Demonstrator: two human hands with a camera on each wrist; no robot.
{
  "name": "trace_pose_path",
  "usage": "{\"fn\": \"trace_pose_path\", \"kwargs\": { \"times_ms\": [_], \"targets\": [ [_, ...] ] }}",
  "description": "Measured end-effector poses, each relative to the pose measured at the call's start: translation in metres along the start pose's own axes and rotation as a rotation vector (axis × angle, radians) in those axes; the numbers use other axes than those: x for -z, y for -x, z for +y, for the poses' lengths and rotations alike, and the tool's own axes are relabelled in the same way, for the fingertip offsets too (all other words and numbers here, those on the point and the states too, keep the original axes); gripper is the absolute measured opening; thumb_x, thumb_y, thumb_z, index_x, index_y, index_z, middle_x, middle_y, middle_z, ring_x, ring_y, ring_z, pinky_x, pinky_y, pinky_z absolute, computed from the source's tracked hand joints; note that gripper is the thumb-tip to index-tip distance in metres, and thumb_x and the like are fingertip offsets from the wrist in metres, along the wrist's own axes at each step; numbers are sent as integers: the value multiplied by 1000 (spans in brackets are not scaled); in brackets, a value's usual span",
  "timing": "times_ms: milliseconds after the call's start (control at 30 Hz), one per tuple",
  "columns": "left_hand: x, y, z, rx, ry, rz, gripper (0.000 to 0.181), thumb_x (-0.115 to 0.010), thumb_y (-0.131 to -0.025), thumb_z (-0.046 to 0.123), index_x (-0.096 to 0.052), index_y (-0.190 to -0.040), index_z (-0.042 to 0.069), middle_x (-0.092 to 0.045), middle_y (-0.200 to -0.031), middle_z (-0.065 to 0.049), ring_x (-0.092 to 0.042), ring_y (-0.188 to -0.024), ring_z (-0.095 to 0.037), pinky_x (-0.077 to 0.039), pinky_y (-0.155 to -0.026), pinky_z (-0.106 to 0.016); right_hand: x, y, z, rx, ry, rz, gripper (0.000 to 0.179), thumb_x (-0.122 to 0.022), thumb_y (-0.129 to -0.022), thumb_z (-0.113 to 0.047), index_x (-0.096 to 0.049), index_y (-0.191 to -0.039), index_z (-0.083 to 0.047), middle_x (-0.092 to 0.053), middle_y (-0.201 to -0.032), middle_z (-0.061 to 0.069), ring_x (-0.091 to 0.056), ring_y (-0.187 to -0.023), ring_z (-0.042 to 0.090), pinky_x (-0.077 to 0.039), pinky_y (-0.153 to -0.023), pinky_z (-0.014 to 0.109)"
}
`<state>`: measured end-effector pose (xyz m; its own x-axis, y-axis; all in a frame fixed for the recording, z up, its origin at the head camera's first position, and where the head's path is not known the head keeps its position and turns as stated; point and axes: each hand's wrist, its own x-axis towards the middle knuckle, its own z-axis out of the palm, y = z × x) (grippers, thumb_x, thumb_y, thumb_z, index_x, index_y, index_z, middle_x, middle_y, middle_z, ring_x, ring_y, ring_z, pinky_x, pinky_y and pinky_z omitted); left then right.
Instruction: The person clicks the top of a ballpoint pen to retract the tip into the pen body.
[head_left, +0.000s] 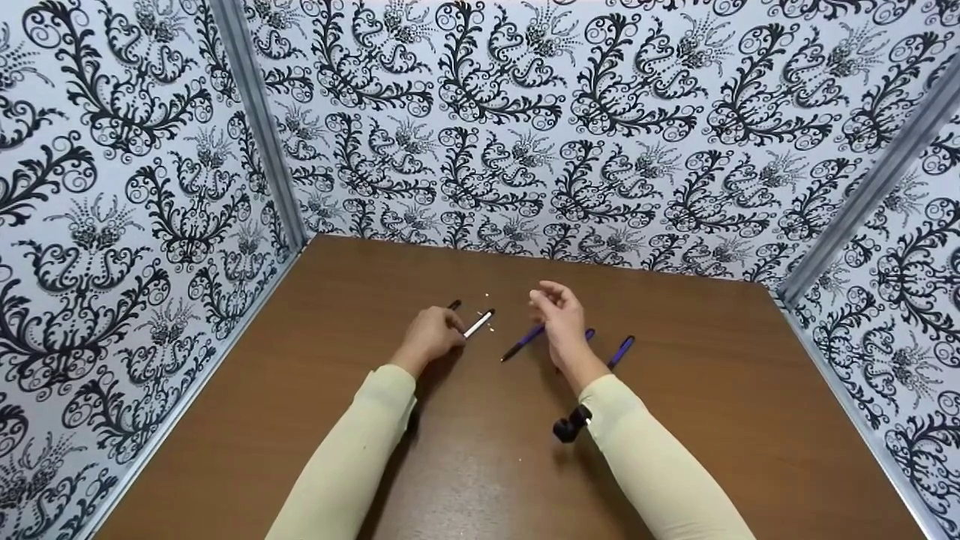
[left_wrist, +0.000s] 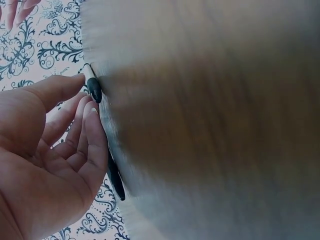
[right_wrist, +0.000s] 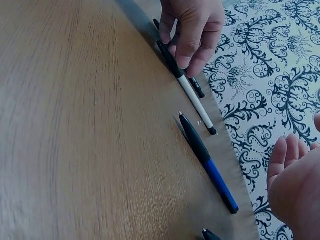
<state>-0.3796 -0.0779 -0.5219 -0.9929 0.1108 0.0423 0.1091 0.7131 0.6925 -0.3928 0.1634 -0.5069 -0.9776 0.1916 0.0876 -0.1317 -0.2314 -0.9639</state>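
My left hand (head_left: 433, 335) is low over the table and pinches a white pen (head_left: 477, 325) near its black grip, thumb on one side and fingertips on the other. In the right wrist view the white pen (right_wrist: 196, 100) lies close along the tabletop. A black pen (right_wrist: 198, 90) lies just beyond it, partly hidden by the left hand. My right hand (head_left: 564, 322) hovers over the blue pens, fingers loosely bent, with nothing in it. Below it lies a blue pen (head_left: 523, 343) with a black grip; part of a second blue pen (head_left: 590, 334) shows behind the wrist.
A third blue pen (head_left: 621, 351) lies right of the right wrist. Small white bits (head_left: 491, 328) are scattered by the white pen. The brown table (head_left: 465, 465) meets patterned walls (head_left: 495, 150) at the back and sides. A black device (head_left: 571, 424) is on the right wrist.
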Motion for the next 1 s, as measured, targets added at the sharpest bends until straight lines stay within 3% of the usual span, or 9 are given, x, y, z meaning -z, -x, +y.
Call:
{"fn": "trace_pose_path", "kwargs": {
  "times_ms": [133, 300, 567, 767, 1000],
  "targets": [
    [-1, -2, -2, -29, 20, 8, 18, -82, -88, 16, -81, -105, 11, -76, -99, -3, -67, -88, -21, -57, -82, -39, 2, 0, 1, 11, 6, -8, 25, -74, -96, -6, -65, -120, -4, -66, -92, -1, -67, -80, 12, -56, -77, 36],
    [-3, -7, 0, -146, 14, 29, 19, -78, -86, 15, -81, -104, 9, -77, -93, 1, -67, -88, -18, -56, -84, -36, 8, -2, 1, 40, 32, -43, 24, -72, -98, -6, -65, -120, -3, -67, -93, -1, -70, -82, 16, -58, -76, 35],
    [-12, -9, 13, -247, 97, -70, 24, -78, -93, 22, -75, -112, 7, -73, -96, -1, -66, -90, -15, -54, -83, -33, 28, -11, -3, 80, 160, -57, 31, -75, -97, -11, -64, -125, -2, -69, -96, 1, -70, -79, 10, -60, -71, 28],
    [-18, -4, 24, -310, 106, -112, 28, -77, -94, 20, -72, -118, 6, -74, -109, -9, -68, -100, -21, -56, -91, -39, 41, -17, -7, 84, 224, -100, 43, -74, -97, -11, -60, -137, -2, -71, -119, 14, -69, -91, 8, -59, -77, 25],
    [-25, -1, 34, -328, 110, -142, 32, -78, -94, 19, -70, -120, 1, -73, -113, -13, -69, -102, -24, -57, -93, -39, 51, -19, -6, 101, 287, -122, 41, -74, -96, -8, -61, -135, -2, -65, -131, 28, -68, -92, 6, -59, -81, 27]
  ]
}}
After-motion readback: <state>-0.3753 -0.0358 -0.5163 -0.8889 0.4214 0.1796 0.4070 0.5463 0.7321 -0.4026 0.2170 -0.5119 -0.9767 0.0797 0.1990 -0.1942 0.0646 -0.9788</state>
